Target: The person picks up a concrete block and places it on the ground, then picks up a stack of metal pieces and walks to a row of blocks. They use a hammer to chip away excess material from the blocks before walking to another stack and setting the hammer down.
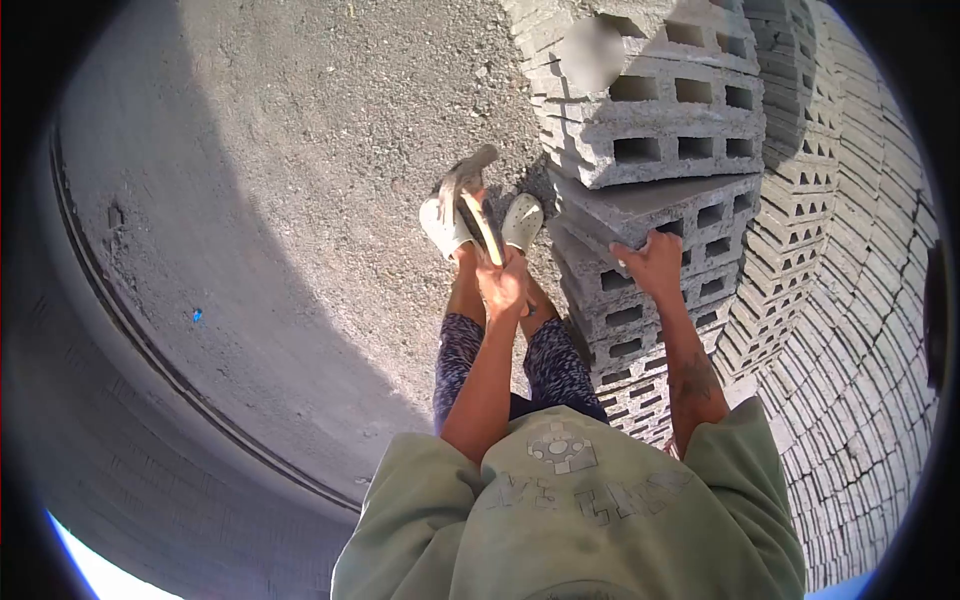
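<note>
My left hand is closed around the wooden handle of a hammer, its metal head pointing away from me above my shoes. On the right, my right hand grips the near edge of a grey hollow concrete block, thumb on the left and fingers curled over the edge by a hole. That block sits at an angle on a stack of similar blocks. Just beyond it, more hollow concrete blocks are piled with their openings facing right.
Long rows of stacked blocks run along the right side. Gravelly ground lies to the left, partly shaded, with a small blue scrap on it. Light-coloured clogs are on my feet, close to the stack.
</note>
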Demonstrator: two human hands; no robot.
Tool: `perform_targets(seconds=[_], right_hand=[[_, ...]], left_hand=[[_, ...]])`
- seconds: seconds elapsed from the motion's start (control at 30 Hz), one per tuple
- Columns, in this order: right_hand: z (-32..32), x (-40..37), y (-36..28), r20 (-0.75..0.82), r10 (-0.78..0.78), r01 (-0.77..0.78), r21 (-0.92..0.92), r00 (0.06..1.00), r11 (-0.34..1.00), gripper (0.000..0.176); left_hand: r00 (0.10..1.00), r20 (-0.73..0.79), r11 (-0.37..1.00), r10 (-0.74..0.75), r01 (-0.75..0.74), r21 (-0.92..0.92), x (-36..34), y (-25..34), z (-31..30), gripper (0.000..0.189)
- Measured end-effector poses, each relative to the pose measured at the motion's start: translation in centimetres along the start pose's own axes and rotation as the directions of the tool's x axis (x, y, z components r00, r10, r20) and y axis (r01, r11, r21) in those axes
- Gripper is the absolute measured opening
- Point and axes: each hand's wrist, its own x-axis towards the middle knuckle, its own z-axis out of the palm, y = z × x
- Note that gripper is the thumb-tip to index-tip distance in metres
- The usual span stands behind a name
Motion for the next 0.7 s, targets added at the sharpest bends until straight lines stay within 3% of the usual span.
perform_targets(seconds=[0.03, 0.07, 0.13, 0.2, 0.27, 0.33, 0.4, 0.43, 0.47, 0.53, 0.57, 0.6, 0.63, 0.67, 0.7], right_hand=[[0.0, -0.2, -0.3, -0.016, 0.018, -0.017, 0.013, 1.000, 1.000, 0.045], [0.1, -0.5, -0.3, -0.006, 0.010, -0.010, 0.004, 1.000, 1.000, 0.045], [-0.3, -0.1, 0.1, 0.027, 0.008, -0.007, -0.020, 1.000, 1.000, 0.047], [-0.2, -0.1, -0.1, -0.022, -0.019, 0.019, -0.019, 1.000, 1.000, 0.050], [0.0, 0.0, 0.0, 0.019, 0.017, -0.017, 0.027, 1.000, 0.999, 0.050], [-0.4, 0.2, -0.4, 0.057, 0.047, -0.049, 0.031, 0.997, 0.998, 0.050], [-0.8, -0.1, -0.5, 0.092, 0.078, -0.081, 0.024, 0.993, 0.996, 0.050], [-0.5, -0.2, -0.4, 0.047, 0.040, -0.040, 0.001, 0.998, 0.999, 0.051], [-0.4, 0.0, -0.4, 0.000, -0.008, 0.008, -0.025, 1.000, 1.000, 0.051], [0.1, 0.4, 0.2, -0.048, -0.048, 0.045, -0.052, 0.998, 0.998, 0.050], [-0.1, -0.2, 0.0, -0.073, -0.061, 0.057, -0.065, 0.995, 0.996, 0.049], [-0.5, -0.1, -0.2, -0.081, -0.056, 0.050, -0.064, 0.995, 0.997, 0.049], [-1.5, 0.3, -1.4, 0.046, -0.001, 0.002, -0.020, 0.999, 1.000, 0.046], [-2.3, 0.4, -2.3, 0.168, 0.047, -0.052, 0.021, 0.985, 0.998, 0.044], [-1.1, 0.0, -1.8, -0.067, -0.021, 0.046, 0.390, 0.998, 0.920, 0.041]], left_hand=[[0.986, 0.092, 0.910, -0.136, 0.087, 0.404, 1.3, -2.6, 0.7, 0.008], [0.948, 0.127, 0.662, -0.293, 0.106, 0.742, 2.3, -4.6, 0.7, 0.010], [0.931, 0.096, 0.698, -0.352, 0.193, 0.690, 3.6, -7.0, -1.2, 0.009], [0.899, 0.076, 0.700, -0.431, 0.279, 0.658, 2.8, -5.1, -3.0, 0.009], [0.955, 0.027, 0.951, -0.295, 0.291, 0.104, 0.3, 1.6, -3.1, 0.009], [0.984, 0.046, 0.976, -0.171, 0.176, -0.129, -0.1, 1.7, -2.5, 0.007], [0.995, 0.098, 0.968, 0.003, -0.028, 0.251, 0.5, -1.4, -0.9, 0.005], [0.986, 0.130, 0.821, -0.104, 0.011, 0.570, 1.9, -9.4, -0.9, 0.014], [0.883, 0.381, 0.600, -0.273, -0.153, 0.785, 3.8, -9.0, -1.1, 0.018], [0.847, 0.170, 0.636, -0.504, 0.230, 0.737, 6.1, -8.5, -0.5, 0.017], [0.843, 0.172, 0.635, -0.510, 0.233, 0.736, 5.4, -6.9, -1.1, 0.017], [0.911, 0.169, 0.687, -0.375, 0.151, 0.711, 4.6, -5.0, -2.0, 0.015], [0.959, 0.172, 0.724, -0.227, 0.048, 0.688, 3.9, -2.4, -2.8, 0.013], [0.951, 0.114, 0.751, -0.287, 0.150, 0.643, 3.1, 0.2, -3.4, 0.012], [0.938, 0.065, 0.774, -0.341, 0.241, 0.586, 2.8, 2.4, -4.0, 0.011]])
